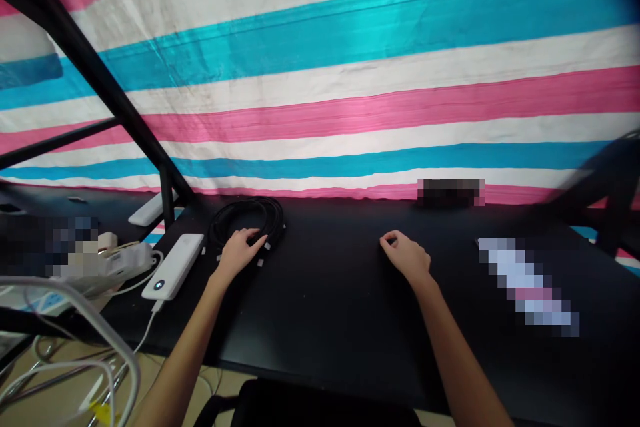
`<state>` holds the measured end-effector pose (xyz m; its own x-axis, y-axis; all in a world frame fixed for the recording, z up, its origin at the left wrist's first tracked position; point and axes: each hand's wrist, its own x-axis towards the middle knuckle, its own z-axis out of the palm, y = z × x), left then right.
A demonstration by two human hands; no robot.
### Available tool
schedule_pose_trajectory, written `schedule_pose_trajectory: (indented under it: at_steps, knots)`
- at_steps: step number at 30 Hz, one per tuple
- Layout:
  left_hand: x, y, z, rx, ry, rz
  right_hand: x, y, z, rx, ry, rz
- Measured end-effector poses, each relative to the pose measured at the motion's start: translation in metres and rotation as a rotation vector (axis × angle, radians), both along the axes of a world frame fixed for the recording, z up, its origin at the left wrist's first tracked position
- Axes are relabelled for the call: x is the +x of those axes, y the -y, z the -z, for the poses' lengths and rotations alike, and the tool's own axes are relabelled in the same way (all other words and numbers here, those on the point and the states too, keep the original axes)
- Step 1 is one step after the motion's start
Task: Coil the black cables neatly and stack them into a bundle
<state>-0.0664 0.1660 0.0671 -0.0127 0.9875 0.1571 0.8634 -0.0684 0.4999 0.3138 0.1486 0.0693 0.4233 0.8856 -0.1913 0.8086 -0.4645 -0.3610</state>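
Cable coil [276, 215] on table [330, 320], right of power bank [176, 265].

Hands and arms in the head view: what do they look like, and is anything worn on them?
The left hand and right hand are human and ungloved. The left forearm and right forearm narrow toward the wrists, with no sleeves, watches or bracelets visible.

The striped sheet [350, 100] is seen as creased, shiny plastic, the worktop [320, 320] as smooth with a low sheen, the coiled cable [274, 213] as matt, rubbery plastic, the power bank [174, 267] as smooth plastic, the frame bar [100, 83] as matt, painted metal by look.
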Motion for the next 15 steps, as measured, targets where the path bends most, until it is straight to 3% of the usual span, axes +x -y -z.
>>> schedule_pose_trajectory:
  at_steps: [7, 15]
  knots:
    - [0.003, -0.016, 0.003, 0.017, 0.132, 0.005, 0.002, 0.000, 0.000, -0.003, 0.002, -0.025]
    - [0.004, -0.018, -0.025, 0.201, 0.293, -0.024, 0.001, 0.001, -0.004, -0.019, -0.005, -0.056]
